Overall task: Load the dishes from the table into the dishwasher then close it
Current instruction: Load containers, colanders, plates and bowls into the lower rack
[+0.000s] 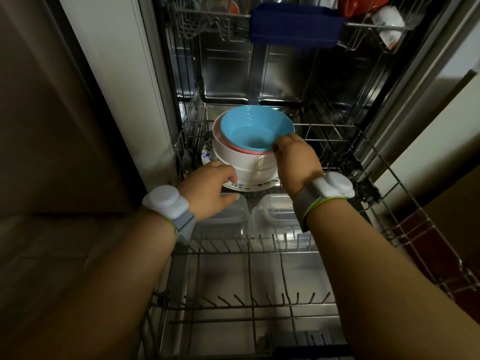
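Entry – lower rack (259, 252), pulled out over the open door, w/ contents as we find them. Item 1: stack of dishes at the rack's far end – blue bowl (257, 128) on top, nested in a pink-rimmed piece, that inside a white bowl (244, 162), a second white one under it, all sitting on a patterned plate (249, 187) (blue/green marks at rim). Item 2: two clear plastic containers (275, 216), near side of the stack, approx. mid-rack, upside down as far as we can tell. Item 3: upper rack (207, 24), holding a dark blue tub (296, 24) and red items, partly out of view. Our right hand (298, 162) – fingers curled, pinching the blue bowl's near rim, thumb side hidden. Our left hand (207, 190) – fingers loosely bent round the lower left of the white bowl, near the plate; grip vs. mere touch, can't tell. Risk, our est.: the stack is nested, not slotted in the tines, so lifting the blue bowl by one edge could drag the pink piece up w/ it, tilt the pile, or slide it off the plate – chips likely. Nested bowls also won't wash properly; they want separating before the door shuts.
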The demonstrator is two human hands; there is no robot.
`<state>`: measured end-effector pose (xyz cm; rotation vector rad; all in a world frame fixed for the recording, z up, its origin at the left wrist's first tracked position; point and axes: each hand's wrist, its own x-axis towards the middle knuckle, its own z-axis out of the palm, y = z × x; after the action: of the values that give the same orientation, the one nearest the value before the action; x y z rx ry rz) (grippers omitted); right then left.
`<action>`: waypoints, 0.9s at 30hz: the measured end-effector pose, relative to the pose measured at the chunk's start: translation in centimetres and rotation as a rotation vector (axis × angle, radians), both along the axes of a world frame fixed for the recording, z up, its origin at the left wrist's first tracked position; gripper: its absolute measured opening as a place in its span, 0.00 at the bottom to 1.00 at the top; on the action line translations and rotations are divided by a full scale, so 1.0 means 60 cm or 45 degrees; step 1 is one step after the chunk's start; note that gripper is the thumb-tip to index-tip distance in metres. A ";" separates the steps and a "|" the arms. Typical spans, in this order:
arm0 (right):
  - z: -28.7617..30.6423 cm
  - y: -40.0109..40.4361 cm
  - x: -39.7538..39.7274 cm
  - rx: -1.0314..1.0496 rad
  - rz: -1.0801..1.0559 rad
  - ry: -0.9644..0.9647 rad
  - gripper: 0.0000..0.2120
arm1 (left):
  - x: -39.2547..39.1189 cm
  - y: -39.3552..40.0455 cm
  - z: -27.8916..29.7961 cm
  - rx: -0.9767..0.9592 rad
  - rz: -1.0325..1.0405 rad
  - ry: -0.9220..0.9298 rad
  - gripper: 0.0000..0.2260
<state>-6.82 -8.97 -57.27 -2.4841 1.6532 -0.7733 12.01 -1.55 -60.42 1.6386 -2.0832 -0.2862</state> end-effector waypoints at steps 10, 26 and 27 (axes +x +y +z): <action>0.007 0.009 -0.003 -0.094 0.011 -0.314 0.09 | 0.005 0.006 0.008 -0.048 0.042 0.028 0.13; 0.030 0.000 -0.012 -0.019 -0.055 -0.917 0.05 | -0.036 -0.088 0.093 -0.080 0.044 -0.374 0.14; 0.039 -0.005 -0.019 0.046 -0.055 -1.052 0.03 | -0.039 -0.093 0.093 -0.047 0.024 -0.412 0.13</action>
<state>-7.97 -9.27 -54.95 -1.7012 1.3608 -1.4807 9.68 -7.15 -54.82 1.7776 -2.2869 0.0269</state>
